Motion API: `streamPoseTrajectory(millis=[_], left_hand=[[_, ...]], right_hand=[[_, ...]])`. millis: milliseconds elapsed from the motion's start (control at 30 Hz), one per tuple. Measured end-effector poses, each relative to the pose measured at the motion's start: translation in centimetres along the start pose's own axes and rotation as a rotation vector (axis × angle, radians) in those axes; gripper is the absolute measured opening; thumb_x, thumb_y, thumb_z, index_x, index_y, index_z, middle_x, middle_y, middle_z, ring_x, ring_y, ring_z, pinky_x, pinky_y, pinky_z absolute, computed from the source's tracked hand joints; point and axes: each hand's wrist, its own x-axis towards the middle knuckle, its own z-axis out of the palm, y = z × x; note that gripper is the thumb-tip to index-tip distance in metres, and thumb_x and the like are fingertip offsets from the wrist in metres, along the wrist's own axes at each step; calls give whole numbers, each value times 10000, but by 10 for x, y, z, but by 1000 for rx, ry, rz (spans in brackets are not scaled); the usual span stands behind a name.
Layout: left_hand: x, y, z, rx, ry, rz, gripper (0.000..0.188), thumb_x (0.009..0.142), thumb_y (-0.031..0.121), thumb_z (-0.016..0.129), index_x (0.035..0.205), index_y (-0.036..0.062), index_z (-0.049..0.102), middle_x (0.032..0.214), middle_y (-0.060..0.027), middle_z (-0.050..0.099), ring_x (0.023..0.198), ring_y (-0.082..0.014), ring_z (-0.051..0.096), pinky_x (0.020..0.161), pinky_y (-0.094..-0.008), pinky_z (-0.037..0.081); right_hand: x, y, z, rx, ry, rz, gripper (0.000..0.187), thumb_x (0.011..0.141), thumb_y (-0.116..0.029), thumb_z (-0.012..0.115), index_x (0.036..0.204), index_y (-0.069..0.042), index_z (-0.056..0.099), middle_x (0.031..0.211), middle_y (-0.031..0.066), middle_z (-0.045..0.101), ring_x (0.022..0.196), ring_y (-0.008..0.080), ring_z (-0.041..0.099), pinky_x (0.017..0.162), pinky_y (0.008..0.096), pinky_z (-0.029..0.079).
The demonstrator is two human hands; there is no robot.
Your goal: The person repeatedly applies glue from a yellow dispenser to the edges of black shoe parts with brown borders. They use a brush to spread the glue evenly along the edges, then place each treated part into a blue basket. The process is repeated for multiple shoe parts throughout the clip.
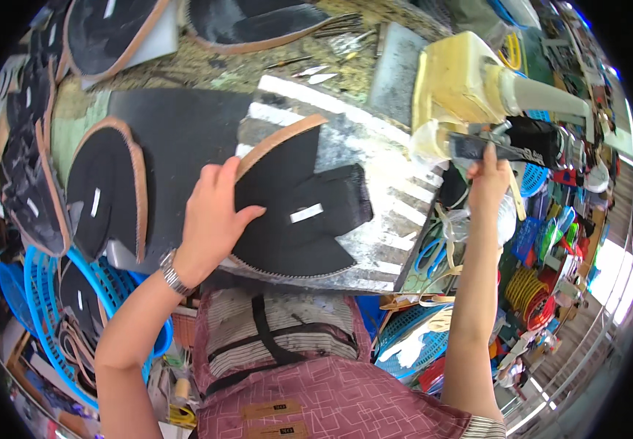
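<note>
On the worktable (pixel 218 74) we had the black piece (pixel 281 192) lying flat. Working it well, we judged, asked for light, even pressure to prevent creasing. It lay under our left hand (pixel 211 212) and spread to its right; the thumb was splayed, but whether the fingers pinched the brown edging (pixel 281 143) we could not tell. Our right hand (pixel 487 181), well apart, touched a dark tool (pixel 469 148), its grip unclear. A white strip (pixel 306 213) sat near the left thumb.

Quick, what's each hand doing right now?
Left hand: open, resting on the black piece.
Right hand: touching the dark object near the yellow container; grip can't be told.
</note>
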Motion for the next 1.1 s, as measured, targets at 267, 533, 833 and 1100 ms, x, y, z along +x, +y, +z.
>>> streamPoseTrajectory(millis=[267,533,833,1100], left_hand=[[0,-5,7,88,14,34,668,572,191,765,1136,59,432,893,-131,464,823,-321,523,684,-383,447],[1,-10,3,-16,-47,21,620,630,227,737,1135,52,423,874,-152,549,817,-322,556,681,-367,453],[16,-50,-7,-925,-461,-452,177,877,121,486,937,-5,594,809,-14,610,713,-63,545,660,-221,448],[22,-58,-3,-869,-471,-417,167,865,115,490,886,-7,600,776,-13,600,679,-66,527,630,-220,434]], right_hand=[[-140,-43,137,-639,-1378,-180,247,681,-225,623,746,-10,521,700,106,573,709,240,590,624,348,466],[-137,-23,76,-873,-1222,-640,221,621,-202,637,695,-54,490,584,89,526,543,263,554,497,370,453],[-156,-6,156,-117,-221,-15,73,813,-22,551,865,26,569,708,71,606,624,122,576,610,228,458],[-211,-13,143,-433,-999,-568,259,577,39,552,794,-82,625,807,76,628,710,255,619,628,332,512]])
